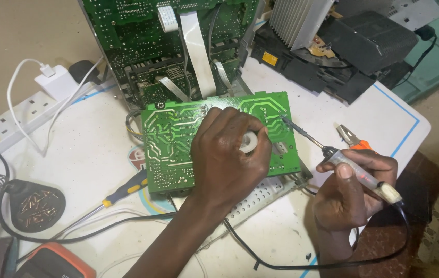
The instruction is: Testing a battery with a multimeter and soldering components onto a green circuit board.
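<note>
1. Head view: our left hand rests palm-down on the green rectangular circuit board, its fingers curled shut around a small white reel, perhaps solder wire; we cannot tell for certain.
2. Our right hand is closed in a pen-like grip on the clear-handled soldering iron. The iron's long axis runs from about 4 o'clock at the handle to 10 o'clock at the tip, and the tip touches or sits just above the board's right edge, at 2 o'clock from the left hand. Of the two, the left hand is nearer that spot.
3. Around them on the white table: orange-handled pliers just beyond the right hand, a blue-and-yellow screwdriver at 8 o'clock of the board, and a white power strip at far left.
</note>
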